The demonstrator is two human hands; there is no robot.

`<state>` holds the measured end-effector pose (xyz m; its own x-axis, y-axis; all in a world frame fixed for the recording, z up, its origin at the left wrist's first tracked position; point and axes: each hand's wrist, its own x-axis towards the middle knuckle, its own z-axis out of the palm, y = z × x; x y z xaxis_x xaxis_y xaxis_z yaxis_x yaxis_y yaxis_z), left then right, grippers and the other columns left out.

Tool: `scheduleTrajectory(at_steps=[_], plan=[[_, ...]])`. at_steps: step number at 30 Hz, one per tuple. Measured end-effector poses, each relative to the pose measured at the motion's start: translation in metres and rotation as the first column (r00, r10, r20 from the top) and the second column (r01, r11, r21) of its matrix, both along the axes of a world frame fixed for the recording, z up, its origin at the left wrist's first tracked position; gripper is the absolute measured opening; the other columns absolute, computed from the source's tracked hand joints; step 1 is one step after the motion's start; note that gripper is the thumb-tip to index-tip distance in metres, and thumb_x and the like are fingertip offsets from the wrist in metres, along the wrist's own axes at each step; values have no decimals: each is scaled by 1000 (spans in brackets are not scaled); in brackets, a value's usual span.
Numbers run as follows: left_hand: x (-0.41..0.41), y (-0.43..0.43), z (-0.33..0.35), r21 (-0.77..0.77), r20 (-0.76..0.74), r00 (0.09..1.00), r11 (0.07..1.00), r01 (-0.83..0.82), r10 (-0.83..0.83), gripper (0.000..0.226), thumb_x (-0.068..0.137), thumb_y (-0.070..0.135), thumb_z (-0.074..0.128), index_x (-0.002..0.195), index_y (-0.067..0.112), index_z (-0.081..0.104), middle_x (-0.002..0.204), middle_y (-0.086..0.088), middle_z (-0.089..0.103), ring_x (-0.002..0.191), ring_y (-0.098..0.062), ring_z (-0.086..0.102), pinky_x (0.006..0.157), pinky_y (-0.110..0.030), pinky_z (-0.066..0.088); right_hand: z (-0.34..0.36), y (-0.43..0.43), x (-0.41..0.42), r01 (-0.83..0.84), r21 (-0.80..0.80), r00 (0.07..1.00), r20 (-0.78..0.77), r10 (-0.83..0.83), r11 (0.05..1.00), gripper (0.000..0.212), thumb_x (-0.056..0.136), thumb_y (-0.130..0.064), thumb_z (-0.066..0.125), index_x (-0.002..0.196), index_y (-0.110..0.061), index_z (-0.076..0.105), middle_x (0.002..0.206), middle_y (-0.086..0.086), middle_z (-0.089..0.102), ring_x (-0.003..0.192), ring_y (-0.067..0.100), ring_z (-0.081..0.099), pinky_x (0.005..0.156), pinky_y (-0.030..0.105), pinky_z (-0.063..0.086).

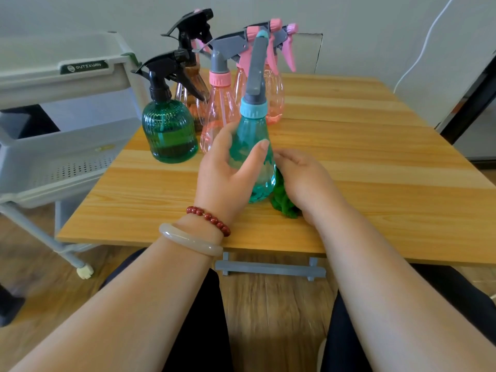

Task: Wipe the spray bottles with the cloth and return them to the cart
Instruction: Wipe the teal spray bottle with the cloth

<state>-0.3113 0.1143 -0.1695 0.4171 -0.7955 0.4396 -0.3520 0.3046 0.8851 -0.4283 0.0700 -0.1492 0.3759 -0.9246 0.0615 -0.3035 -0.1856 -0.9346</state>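
My left hand [228,170] grips a teal spray bottle [253,135] with a grey trigger head, standing near the front middle of the wooden table [362,162]. My right hand [303,178] holds a green cloth [281,200] against the bottle's lower right side. Behind stand a dark green ribbed bottle [169,130] with a black head, a brown bottle [194,84] with a black head, and several pink bottles [218,111] with grey and pink heads. The grey cart [53,103] stands to the left of the table.
The cart's trays hold nothing that I can see; its leg and wheel [84,272] stand on the wood floor. A white cable [426,41] hangs on the wall at the back right. My legs sit under the table's front edge.
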Motion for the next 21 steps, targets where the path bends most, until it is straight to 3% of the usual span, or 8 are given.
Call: scheduleTrajectory(at_steps=[2, 5, 7, 9, 13, 15, 18, 21], plan=[[0, -1, 0, 3, 80, 997, 1000, -22, 22, 41, 86, 46, 64, 117, 19, 60, 107, 6, 60, 100, -1, 57, 90, -20, 49, 2, 0, 0, 11, -29, 1000, 11, -10, 1000, 33, 103, -25, 46, 86, -42, 70, 93, -17, 71, 97, 11, 68, 81, 28, 54], [1, -1, 1, 5, 186, 980, 998, -67, 65, 44, 82, 54, 61, 114, 24, 59, 108, 2, 57, 99, 2, 51, 85, -4, 37, 9, 1, 1, -2, -98, 968, 249, 27, 995, 32, 101, -15, 50, 98, -38, 72, 107, -16, 72, 104, 3, 65, 92, 24, 53], [3, -1, 1, -17, 219, 974, 998, -60, 62, 45, 84, 56, 58, 113, 22, 62, 103, 0, 60, 97, -5, 53, 83, -10, 40, 11, 2, 2, -14, -95, 938, 344, 46, 995, 36, 101, -12, 50, 95, -41, 70, 109, -17, 71, 108, 1, 64, 95, 21, 51], [3, 0, 1, -46, 234, 970, 997, -55, 64, 45, 85, 55, 57, 111, 19, 63, 99, -2, 61, 93, -10, 55, 82, -18, 45, 5, 2, 3, -9, -103, 965, 261, 36, 995, 35, 102, -15, 48, 93, -41, 70, 104, -17, 72, 103, 1, 65, 89, 19, 51], [4, 0, 3, -74, 157, 986, 996, -41, 53, 47, 86, 51, 59, 111, 11, 64, 97, -2, 64, 91, -16, 59, 83, -36, 52, -1, 3, 2, 3, -10, 993, 117, -1, 1000, 52, 100, -19, 48, 65, -50, 71, 75, -23, 71, 82, 4, 69, 72, 26, 53], [3, 1, 5, -91, 152, 988, 996, -19, 33, 47, 87, 48, 60, 114, 10, 64, 99, -3, 65, 93, -19, 61, 84, -41, 53, 5, 3, 1, -13, -73, 969, 245, 31, 997, 47, 101, -16, 49, 73, -45, 73, 84, -21, 74, 88, 2, 69, 79, 26, 54], [-2, 2, 7, -101, 201, 980, 995, 6, 14, 48, 87, 46, 61, 117, 9, 63, 100, -1, 65, 92, -16, 60, 84, -35, 52, 16, 3, -3, -67, -159, 890, 437, 132, 985, 42, 101, -10, 48, 85, -40, 74, 96, -15, 75, 100, 7, 68, 88, 27, 53], [-5, 3, 6, -74, 154, 988, 997, 1, 10, 49, 87, 48, 60, 116, 8, 64, 96, 1, 63, 87, -14, 58, 78, -31, 50, 10, -1, -4, -139, -71, 864, 478, 156, 988, 51, 101, -8, 47, 77, -41, 77, 91, -15, 75, 96, 5, 69, 85, 26, 52]])
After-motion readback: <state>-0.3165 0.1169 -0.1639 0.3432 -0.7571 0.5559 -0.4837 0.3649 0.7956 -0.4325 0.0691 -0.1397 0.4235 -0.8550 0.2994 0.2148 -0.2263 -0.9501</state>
